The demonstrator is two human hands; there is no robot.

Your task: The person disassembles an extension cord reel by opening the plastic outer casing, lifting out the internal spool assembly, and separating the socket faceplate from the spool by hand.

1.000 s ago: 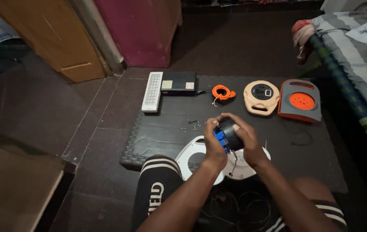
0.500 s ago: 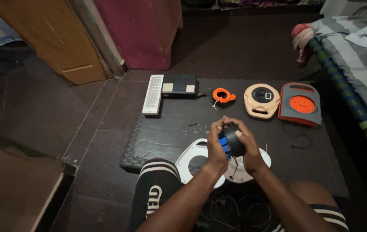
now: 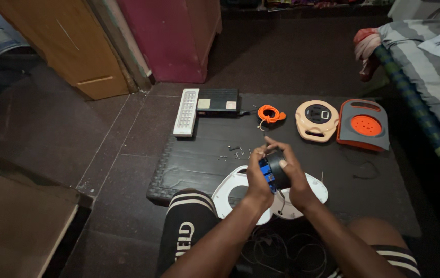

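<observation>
Hands meet over the near middle of the mat, both clamped on one thing: a black drum with a blue insert. Left hand grips the blue side from the left; right hand wraps the black side, fingers curled over its top. I hold it just above the white shell, not touching it as far as I can tell.

Change since a second ago: the drum sat higher and showed more of its black face; now it is tipped so the blue insert faces left and the left thumb presses at its upper edge. Hands have drawn slightly nearer my knees. My reading: I am working the insert against the drum, seating or turning it; which one I cannot tell.

Unmoved on the mat: small screws just beyond the hands, orange cord, beige reel face and grey-orange cover along the far right edge, white lamp and black box at the far left corner. Loose wire lies between my legs.
</observation>
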